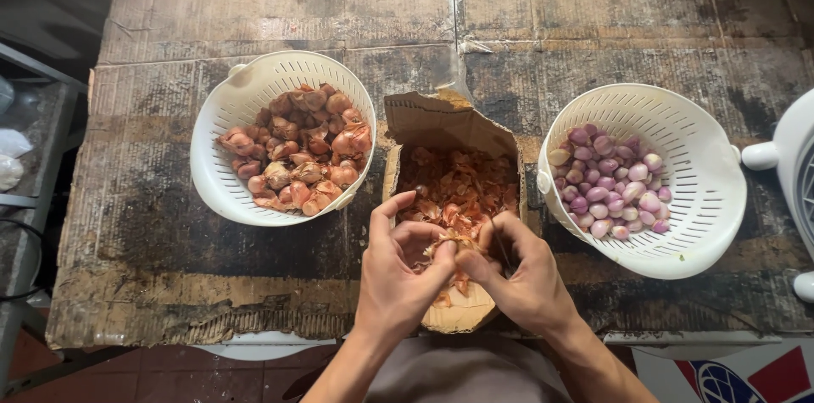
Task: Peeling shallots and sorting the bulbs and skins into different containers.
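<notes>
I saw both hands, left hand and right hand, pinching one shallot mid-peel; next, I judged, stripping remaining skin over the cardboard box beneath.

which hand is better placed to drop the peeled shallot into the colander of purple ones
Right, probably. The right hand is on the side of the colander of peeled shallots, which sits just beyond it. The left hand would have to cross over the box of skins. Both hands pinch the shallot.
</notes>
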